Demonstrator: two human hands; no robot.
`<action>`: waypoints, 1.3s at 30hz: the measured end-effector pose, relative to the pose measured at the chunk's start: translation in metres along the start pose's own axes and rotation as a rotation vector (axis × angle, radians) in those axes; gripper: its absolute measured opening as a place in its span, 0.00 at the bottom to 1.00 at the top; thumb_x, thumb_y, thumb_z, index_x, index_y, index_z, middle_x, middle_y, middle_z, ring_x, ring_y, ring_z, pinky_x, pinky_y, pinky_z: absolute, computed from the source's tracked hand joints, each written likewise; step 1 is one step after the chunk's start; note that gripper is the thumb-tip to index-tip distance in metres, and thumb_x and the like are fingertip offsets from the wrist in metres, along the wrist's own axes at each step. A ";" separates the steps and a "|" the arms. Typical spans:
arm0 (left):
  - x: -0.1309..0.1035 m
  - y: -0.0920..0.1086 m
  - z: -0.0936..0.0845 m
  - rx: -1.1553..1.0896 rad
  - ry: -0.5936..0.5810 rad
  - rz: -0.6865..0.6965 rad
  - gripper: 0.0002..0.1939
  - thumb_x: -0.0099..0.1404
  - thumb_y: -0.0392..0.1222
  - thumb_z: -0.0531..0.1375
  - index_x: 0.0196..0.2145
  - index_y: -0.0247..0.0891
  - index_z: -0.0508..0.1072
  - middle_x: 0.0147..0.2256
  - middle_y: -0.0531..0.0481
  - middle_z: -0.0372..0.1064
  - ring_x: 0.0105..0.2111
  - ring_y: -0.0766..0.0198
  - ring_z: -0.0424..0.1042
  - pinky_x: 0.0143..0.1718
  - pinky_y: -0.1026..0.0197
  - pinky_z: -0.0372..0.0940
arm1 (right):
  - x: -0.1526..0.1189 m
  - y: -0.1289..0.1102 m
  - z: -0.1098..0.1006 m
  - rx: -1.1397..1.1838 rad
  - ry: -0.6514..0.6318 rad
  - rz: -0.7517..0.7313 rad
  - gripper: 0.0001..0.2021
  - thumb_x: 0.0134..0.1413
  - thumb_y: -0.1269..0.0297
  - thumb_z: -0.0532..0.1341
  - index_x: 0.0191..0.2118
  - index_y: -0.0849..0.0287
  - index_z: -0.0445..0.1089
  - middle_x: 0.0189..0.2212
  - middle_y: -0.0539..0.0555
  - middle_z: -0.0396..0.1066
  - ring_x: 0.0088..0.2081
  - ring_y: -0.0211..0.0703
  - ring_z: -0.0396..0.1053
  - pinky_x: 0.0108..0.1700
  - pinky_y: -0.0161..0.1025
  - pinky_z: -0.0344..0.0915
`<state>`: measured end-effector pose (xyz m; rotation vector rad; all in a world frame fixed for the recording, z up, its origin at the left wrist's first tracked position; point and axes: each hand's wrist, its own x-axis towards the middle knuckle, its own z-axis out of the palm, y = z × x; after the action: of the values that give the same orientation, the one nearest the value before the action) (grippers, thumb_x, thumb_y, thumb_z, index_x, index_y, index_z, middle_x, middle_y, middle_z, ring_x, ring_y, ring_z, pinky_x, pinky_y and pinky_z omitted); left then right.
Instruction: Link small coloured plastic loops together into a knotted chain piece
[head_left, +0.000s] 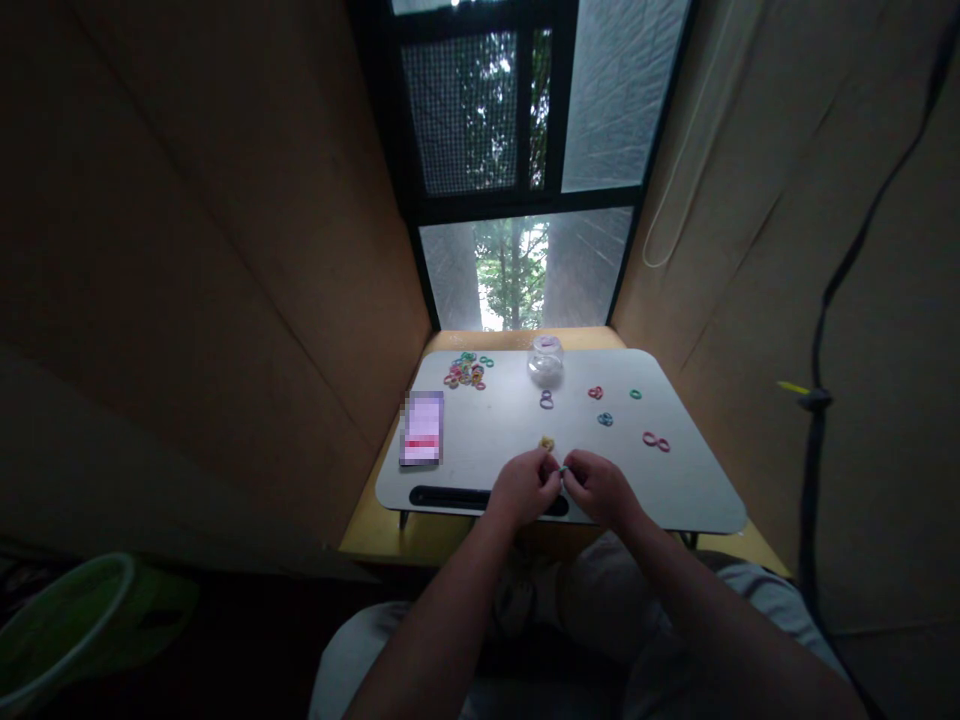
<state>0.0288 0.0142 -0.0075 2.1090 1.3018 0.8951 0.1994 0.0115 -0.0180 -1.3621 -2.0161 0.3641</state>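
Near the front edge of the white lap table (495,425), my left hand (527,485) and my right hand (598,486) meet, fingertips pinched together. Between them shows a bit of a small green hair tie (563,469), mostly hidden by the fingers. Just beyond my left fingertips lies a yellow cluster of hair ties (547,443). Farther back are purple hair ties (547,400), red ones (595,393), blue ones (605,419), a single green one (636,394) and pink ones (656,442). A mixed-colour pile (466,372) sits at the back left.
A clear plastic jar (546,362) stands at the table's back edge. At the left lies a phone (422,428) with a lit, blurred screen. A black slot (450,497) runs along the front edge. Walls flank both sides, and a green basket (112,620) is at lower left.
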 end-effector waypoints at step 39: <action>-0.001 0.000 0.000 -0.026 0.004 0.005 0.02 0.62 0.38 0.58 0.32 0.39 0.71 0.29 0.51 0.71 0.28 0.65 0.67 0.30 0.64 0.59 | 0.000 0.000 -0.001 0.002 -0.014 0.011 0.05 0.52 0.66 0.56 0.26 0.56 0.63 0.22 0.48 0.64 0.25 0.37 0.59 0.29 0.34 0.53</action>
<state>0.0289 0.0137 -0.0080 2.0932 1.2804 0.9134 0.2003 0.0113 -0.0175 -1.3735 -2.0198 0.3818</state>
